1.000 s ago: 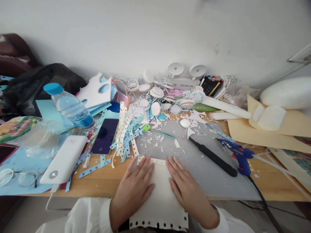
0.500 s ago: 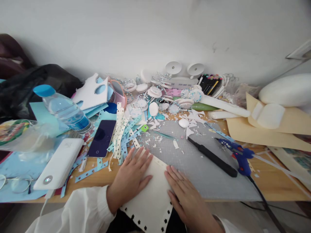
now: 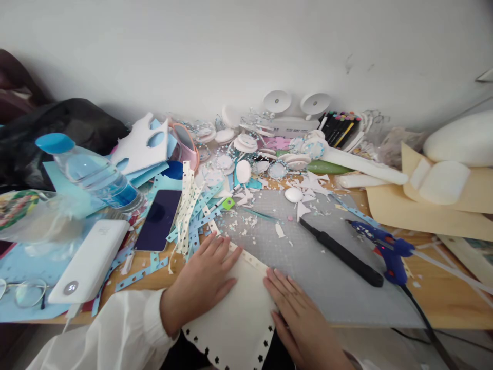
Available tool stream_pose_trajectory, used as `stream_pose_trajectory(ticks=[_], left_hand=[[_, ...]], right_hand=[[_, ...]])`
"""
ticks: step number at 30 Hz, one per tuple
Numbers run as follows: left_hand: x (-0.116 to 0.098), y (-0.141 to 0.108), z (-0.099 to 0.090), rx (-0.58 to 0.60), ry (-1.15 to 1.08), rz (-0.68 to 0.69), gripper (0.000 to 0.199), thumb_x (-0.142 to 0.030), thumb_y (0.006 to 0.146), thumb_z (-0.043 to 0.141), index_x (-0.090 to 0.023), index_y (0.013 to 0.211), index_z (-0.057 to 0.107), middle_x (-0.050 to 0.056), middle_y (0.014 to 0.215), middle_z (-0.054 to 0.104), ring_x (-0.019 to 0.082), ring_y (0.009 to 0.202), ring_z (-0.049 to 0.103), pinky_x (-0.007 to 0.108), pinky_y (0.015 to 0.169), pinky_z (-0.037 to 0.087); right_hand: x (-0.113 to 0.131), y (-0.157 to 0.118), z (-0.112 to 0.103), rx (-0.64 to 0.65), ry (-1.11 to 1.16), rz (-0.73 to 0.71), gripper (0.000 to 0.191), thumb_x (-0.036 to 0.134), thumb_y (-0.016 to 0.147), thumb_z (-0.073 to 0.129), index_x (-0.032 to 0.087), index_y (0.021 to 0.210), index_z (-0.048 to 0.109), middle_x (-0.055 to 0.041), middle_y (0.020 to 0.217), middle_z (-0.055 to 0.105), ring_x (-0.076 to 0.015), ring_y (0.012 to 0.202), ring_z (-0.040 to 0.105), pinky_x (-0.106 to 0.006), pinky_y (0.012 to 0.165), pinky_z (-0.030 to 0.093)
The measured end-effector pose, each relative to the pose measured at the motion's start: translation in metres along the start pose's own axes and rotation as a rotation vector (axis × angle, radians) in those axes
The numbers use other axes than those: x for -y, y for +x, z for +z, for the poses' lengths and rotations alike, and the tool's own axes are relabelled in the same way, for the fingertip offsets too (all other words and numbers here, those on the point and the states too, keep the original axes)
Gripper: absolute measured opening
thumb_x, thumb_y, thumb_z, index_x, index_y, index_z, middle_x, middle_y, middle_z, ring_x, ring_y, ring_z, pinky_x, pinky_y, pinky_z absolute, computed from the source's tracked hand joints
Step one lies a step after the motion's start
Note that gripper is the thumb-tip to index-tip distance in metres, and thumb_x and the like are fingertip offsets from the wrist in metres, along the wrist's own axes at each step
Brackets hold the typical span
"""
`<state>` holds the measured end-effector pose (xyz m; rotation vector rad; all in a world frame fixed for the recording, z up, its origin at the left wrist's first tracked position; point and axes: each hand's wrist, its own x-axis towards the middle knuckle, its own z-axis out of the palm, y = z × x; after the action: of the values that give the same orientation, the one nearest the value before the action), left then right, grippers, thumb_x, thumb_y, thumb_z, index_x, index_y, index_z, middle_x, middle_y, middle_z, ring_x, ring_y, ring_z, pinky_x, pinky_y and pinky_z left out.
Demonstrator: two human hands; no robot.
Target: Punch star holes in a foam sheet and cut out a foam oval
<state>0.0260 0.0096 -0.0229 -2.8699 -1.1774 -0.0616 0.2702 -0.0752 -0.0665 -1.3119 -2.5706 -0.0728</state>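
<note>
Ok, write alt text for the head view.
A person's left hand and right hand rest flat on a cream paper sheet with punched edges. Around them, a grey mat, blue glue gun and clear blue-capped plastic bottle sit on a cluttered wooden table.

- A cream sheet, plain across its middle, lying almost flat.
- Its far edge carries a slightly yellower perforated band; whether that is a separate strip cannot be told.
- It sits askew, this far edge slanting nearer towards the right.
- Its near end reaches past the front edge of the worktop, the star-like cutouts along its border showing dark.
</note>
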Motion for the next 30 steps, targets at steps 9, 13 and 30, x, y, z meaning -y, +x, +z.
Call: stream_pose_trajectory(ticks=[9, 13, 30], left_hand=[[-0.021, -0.003, 0.010, -0.068, -0.016, -0.059, 0.078, -0.068, 0.084, 0.047, -0.013, 0.140, 0.044, 0.025, 0.141, 0.044, 0.042, 0.133, 0.039, 0.053, 0.110, 0.030], [-0.024, -0.007, 0.016, -0.085, -0.046, -0.076, 0.079, -0.066, 0.087, 0.042, -0.012, 0.145, 0.037, 0.026, 0.147, 0.037, 0.042, 0.138, 0.032, 0.053, 0.111, 0.027], [0.010, -0.029, 0.004, 0.050, -0.124, 0.033, 0.067, -0.048, 0.093, 0.047, -0.016, 0.149, 0.028, 0.017, 0.155, 0.029, 0.030, 0.145, 0.024, 0.047, 0.117, 0.021]], right_hand=[[-0.004, 0.042, -0.012, -0.050, 0.167, 0.050, 0.043, 0.028, 0.093, 0.047, 0.008, 0.132, 0.053, -0.0152, 0.132, 0.060, -0.0285, 0.120, 0.055, -0.050, 0.103, 0.046], [-0.006, 0.063, -0.013, -0.010, 0.177, -0.043, 0.046, 0.029, 0.094, 0.046, 0.008, 0.135, 0.050, -0.0139, 0.137, 0.056, -0.0284, 0.129, 0.047, -0.052, 0.109, 0.039], [-0.025, -0.004, -0.022, 0.017, 0.183, -0.030, 0.045, 0.019, 0.093, 0.049, 0.012, 0.138, 0.043, -0.0128, 0.133, 0.059, -0.0254, 0.127, 0.050, -0.050, 0.106, 0.041]])
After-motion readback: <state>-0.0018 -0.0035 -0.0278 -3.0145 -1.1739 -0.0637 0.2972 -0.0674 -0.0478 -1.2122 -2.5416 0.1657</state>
